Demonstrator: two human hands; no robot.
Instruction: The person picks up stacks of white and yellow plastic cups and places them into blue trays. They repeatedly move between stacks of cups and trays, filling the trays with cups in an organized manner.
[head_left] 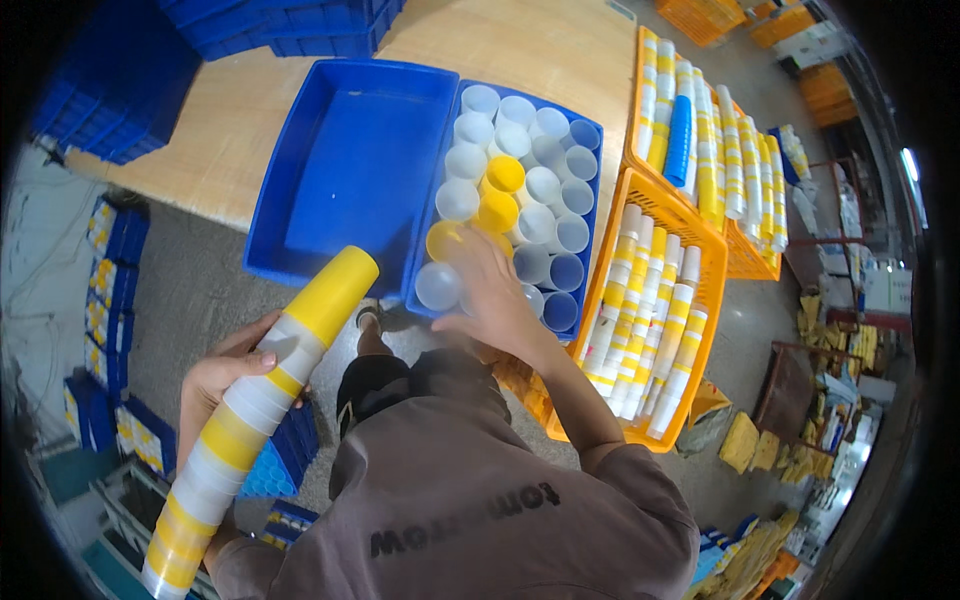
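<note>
My left hand (240, 370) is wrapped round a long stack of nested plastic cups (262, 400), white with yellow ones among them. The stack slants from the lower left up to a yellow cup at its top end. In the blue tray (592, 235) stand rows of cups, mostly translucent white, with a few yellow ones. Over the tray's near left part is my right hand (492, 285), fingers stretched out and the thumb apart. Its fingertips lie beside a yellow cup (442, 242), partly covering the cups below; whether they touch it is blurred.
Left of the cups sits a bare blue tray (345, 170) on the wooden table (500, 40). Orange crates (712, 300) filled with cup stacks (640, 320) stand at the right. Blue crates (120, 80) are piled at the far left, with more blue boxes (115, 280) on the floor.
</note>
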